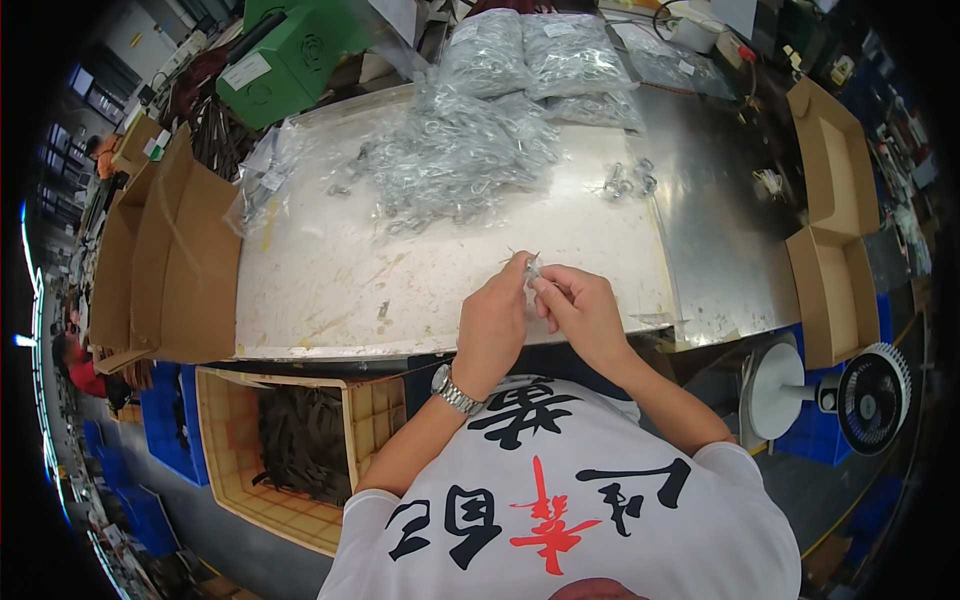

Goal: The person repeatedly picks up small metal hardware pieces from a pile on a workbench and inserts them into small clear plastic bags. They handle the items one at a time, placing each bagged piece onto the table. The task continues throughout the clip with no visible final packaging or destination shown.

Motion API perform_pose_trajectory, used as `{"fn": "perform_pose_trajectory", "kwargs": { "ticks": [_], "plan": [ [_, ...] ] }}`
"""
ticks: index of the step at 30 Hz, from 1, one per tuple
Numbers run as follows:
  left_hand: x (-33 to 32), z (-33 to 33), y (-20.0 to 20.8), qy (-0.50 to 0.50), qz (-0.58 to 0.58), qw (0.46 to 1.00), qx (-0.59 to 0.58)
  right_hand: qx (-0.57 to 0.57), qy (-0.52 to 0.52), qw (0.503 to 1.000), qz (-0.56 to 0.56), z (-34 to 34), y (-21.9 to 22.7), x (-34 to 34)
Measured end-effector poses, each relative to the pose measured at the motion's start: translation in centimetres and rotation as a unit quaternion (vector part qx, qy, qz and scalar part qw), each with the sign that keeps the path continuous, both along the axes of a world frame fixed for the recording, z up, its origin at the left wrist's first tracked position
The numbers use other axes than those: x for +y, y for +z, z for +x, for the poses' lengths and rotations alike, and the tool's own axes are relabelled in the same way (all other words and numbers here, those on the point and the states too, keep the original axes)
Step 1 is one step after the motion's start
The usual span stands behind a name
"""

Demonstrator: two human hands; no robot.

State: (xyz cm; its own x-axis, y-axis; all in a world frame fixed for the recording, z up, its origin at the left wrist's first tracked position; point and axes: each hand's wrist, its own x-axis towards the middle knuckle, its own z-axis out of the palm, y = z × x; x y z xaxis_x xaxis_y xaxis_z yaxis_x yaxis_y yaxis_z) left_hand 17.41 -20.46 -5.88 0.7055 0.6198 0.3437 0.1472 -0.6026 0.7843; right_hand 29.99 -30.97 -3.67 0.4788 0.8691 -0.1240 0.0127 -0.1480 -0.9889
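My left hand (pixel 493 322) and my right hand (pixel 590 315) meet above the near part of the white worktop (pixel 320 300). Between their fingertips is a small shiny metal piece (pixel 532 268), pinched from both sides. It is too small and too covered by the fingers to tell its exact kind. Beyond the hands lies a loose heap of small clear plastic bags (pixel 450 165) with metal parts inside. A few loose metal parts (pixel 630 180) sit to the right of that heap.
Larger filled clear bags (pixel 575 55) are stacked at the back. Open cardboard boxes stand left (pixel 190 280) and right (pixel 835 270). A green machine (pixel 290 65) is at the back left. A yellow crate of dark strips (pixel 375 425) and a fan (pixel 870 400) flank me.
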Motion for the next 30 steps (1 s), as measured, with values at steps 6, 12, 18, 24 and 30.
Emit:
{"fn": "perform_pose_trajectory", "kwargs": {
  "ticks": [6, 12, 18, 24, 30],
  "plan": [
    [3.1, 0.2, 1.4, -0.19, -0.619, 0.759, -0.073, 0.037, 0.0, 0.999, 0.03, 1.3, -0.3, -0.2],
    [3.2, -1.4, 1.6, -0.128, -0.491, 0.862, -0.006, -0.05, -0.062, 0.996, 0.045, 5.0, 1.0, -0.5],
    [3.0, -2.3, 0.5, -0.027, -0.402, 0.915, -0.032, -0.631, -0.143, 0.762, 0.019, 16.8, 0.0, 1.3],
    [2.7, -1.9, -0.8, -0.028, -0.316, 0.948, -0.024, -0.601, -0.056, 0.792, -0.093, 19.4, -2.6, 11.1],
    [2.3, -2.5, -0.3, -0.018, -0.301, 0.953, -0.036, -0.551, -0.04, 0.828, -0.098, 19.1, -2.6, 15.1]
  ]
}}
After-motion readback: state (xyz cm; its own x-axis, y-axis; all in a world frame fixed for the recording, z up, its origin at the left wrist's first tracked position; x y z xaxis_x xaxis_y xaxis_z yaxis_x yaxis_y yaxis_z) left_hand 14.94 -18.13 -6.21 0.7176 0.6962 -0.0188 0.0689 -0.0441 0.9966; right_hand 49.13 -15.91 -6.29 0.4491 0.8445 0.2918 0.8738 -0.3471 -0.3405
